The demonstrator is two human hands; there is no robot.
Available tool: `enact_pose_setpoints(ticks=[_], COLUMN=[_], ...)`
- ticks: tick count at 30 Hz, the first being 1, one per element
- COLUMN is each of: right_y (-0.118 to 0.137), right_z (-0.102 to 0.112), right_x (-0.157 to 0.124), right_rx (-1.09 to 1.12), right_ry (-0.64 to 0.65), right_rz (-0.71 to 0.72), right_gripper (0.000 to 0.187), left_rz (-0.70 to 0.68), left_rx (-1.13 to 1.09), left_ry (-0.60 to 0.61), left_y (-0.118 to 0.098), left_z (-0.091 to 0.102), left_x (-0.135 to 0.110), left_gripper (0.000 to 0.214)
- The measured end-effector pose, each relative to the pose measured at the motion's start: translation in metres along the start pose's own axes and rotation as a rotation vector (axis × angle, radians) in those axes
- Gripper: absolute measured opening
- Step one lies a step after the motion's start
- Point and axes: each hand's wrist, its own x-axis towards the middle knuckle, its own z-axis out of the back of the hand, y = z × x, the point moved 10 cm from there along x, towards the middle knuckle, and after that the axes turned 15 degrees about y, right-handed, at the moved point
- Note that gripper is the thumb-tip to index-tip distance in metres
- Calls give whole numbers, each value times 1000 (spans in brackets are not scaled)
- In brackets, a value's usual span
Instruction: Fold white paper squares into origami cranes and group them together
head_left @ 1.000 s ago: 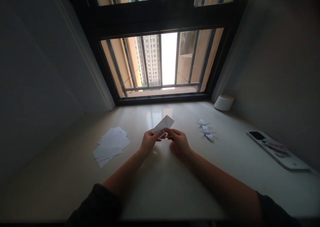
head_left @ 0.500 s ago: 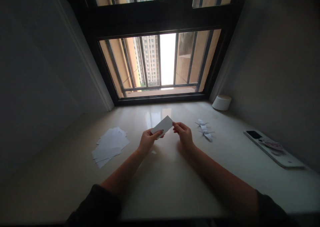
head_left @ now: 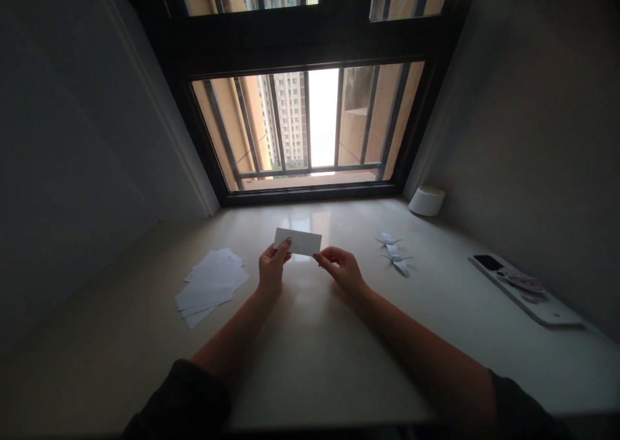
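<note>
Both hands (head_left: 272, 267) (head_left: 340, 269) pinch folded paper (head_left: 298, 241) — tray (head_left: 557, 309) holds phone (head_left: 488, 262)

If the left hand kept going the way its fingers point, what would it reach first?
The left hand points up and away, toward the window, pinching one end of the folded paper strip. Beyond the strip, only bare sill shows before the frame, though depth is hard to judge.
</note>
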Motion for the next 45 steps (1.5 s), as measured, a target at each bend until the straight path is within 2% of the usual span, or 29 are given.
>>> enact_pose_setpoints(ticks=[3, 6, 12, 16, 20, 26, 33, 38, 42, 45], right_y=[-10, -18, -27, -28, -30, -24, -20, -23, -25, -27], right_z=[-17, -22, -18, -14, -17, -25, -34, -41, -42, -42], right_x=[1, 1, -2, -4, -5, -4, -6, -6, -6, -8], right_rx=[73, 146, 280, 372, 409, 338, 329, 358, 358, 316], right_ry=[142, 183, 113, 33, 43, 103, 140, 169, 181, 202], right_rz=[-71, -134, -223, -202, -211, -207, -217, -226, -218, -219], right_gripper=[29, 32, 34, 33, 35, 38, 36, 36, 34, 34], left_rz=[0, -28, -71, 14, 79, 155, 198, 166, 185, 157], left_rx=[77, 210, 219, 227, 239, 205, 67, 8, 17, 12], left_ry=[34, 84, 182, 278, 324, 259, 148, 33, -4, -70], left_y=[-3, -10, -16, -2, 12, 14, 14, 4, 2, -4], left_z=[-4, -11, -28, -37, -38, -31, -18, -3, 5, 20], left_x=[0, -2, -6, -6, -7, -9, -7, -3, 0, 4], left_gripper=[36, 33, 28, 31, 28, 32, 35, 39, 40, 39])
